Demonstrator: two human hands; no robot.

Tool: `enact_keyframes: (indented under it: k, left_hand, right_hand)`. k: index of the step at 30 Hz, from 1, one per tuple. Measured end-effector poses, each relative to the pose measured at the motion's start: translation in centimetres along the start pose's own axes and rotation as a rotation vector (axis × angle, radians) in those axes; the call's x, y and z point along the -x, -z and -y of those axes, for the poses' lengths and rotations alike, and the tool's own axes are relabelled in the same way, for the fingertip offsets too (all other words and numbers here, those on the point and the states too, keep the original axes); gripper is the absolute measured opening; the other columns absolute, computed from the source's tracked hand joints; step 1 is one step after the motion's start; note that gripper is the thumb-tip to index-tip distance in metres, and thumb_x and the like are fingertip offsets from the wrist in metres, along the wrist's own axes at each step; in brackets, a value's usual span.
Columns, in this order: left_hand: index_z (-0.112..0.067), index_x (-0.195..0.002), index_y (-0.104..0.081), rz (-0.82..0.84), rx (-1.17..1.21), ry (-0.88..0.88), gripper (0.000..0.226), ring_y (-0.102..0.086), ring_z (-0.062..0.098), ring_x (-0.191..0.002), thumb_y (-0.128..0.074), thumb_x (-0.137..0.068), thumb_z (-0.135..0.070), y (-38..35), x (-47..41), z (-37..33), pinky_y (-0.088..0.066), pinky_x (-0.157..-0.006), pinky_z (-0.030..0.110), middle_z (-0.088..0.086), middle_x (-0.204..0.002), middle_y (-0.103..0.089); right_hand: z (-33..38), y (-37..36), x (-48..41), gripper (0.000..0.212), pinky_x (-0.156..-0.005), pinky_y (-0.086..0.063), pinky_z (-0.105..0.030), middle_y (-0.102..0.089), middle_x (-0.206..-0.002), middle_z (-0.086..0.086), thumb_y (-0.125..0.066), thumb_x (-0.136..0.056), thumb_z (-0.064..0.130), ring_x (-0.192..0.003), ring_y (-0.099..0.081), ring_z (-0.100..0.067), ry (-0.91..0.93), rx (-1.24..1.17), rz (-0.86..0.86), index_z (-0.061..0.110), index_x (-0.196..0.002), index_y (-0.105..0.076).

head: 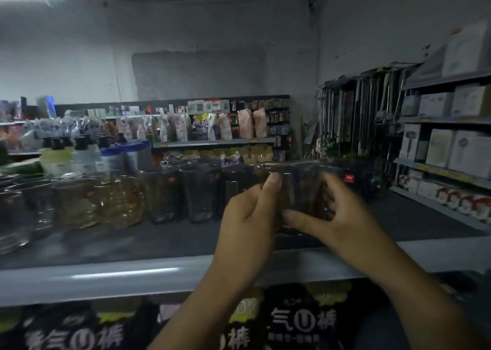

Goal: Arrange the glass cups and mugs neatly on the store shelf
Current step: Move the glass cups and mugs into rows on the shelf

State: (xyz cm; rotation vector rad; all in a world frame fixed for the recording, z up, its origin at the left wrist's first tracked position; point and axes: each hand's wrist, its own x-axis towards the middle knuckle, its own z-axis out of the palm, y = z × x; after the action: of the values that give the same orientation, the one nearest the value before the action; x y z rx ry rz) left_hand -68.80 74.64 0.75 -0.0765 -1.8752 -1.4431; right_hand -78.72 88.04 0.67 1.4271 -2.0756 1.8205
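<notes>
Step in hand: seating one cup into the row. On the shelf (pixel 106 246), from the far left, stand clear glasses (pixel 16 211), amber mugs (pixel 117 201), then dark tumblers (pixel 199 193). My left hand (pixel 247 214) grips the dark glass cup (pixel 300 190) on its left side, thumb up the wall. My right hand (pixel 334 211) clasps its right side, fingers curled. The cup is between both hands, just right of the tumblers. I cannot tell whether its base touches the shelf. Next move, in my judgement: align it with the row, then release.
</notes>
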Motion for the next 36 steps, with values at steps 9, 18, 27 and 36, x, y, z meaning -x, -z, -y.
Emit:
enact_keyframes:
  k: [9, 18, 27, 36]
  left_hand:
    - [-0.017, -0.101, -0.058, -0.026, -0.025, -0.013, 0.047, -0.056, 0.010, -0.054, -0.049, -0.089, -0.061, 9.6, 1.7, -1.5, -0.043, -0.049, 0.020, 0.007, -0.089, -0.068]
    - [-0.018, -0.133, -0.065, 0.565, 0.285, 0.299, 0.072, -0.067, 0.028, -0.119, -0.078, -0.074, -0.059, 12.1, 0.1, -0.3, -0.057, -0.095, 0.036, 0.008, -0.128, -0.070]
    - [-0.018, -0.121, -0.068, 0.160, 0.028, 0.130, 0.054, -0.074, 0.015, -0.104, -0.090, -0.072, -0.024, 11.3, 0.7, -1.3, -0.058, -0.097, 0.039, -0.002, -0.111, -0.078]
    - [-0.034, -0.117, -0.055, 0.005, -0.473, 0.104, 0.082, -0.067, -0.002, -0.093, -0.086, -0.052, -0.073, 8.7, 1.1, 0.4, -0.060, -0.085, 0.032, -0.019, -0.105, -0.070]
  right_hand:
    - [2.7, -5.8, 0.1, 0.045, -0.086, -0.055, -0.032, -0.078, -0.105, 0.005, -0.091, -0.067, 0.025, -0.102, -0.073, -0.013, -0.080, -0.276, -0.140, 0.024, -0.108, -0.074]
    - [4.1, -7.8, -0.6, 0.077, -0.095, -0.055, -0.043, -0.069, -0.121, -0.027, -0.088, -0.060, 0.034, -0.112, -0.067, -0.036, -0.096, -0.644, 0.026, -0.008, -0.121, -0.065]
    - [5.8, -5.8, 0.2, 0.024, -0.094, -0.057, -0.043, -0.077, -0.112, -0.007, -0.058, -0.100, 0.018, -0.102, -0.074, -0.025, -0.104, -0.427, -0.231, 0.014, -0.120, -0.070]
    - [2.2, -6.1, -1.5, 0.017, -0.073, -0.061, -0.029, -0.078, -0.099, -0.008, -0.067, -0.096, 0.007, -0.082, -0.076, -0.016, -0.114, 0.017, -0.349, 0.009, -0.112, -0.072]
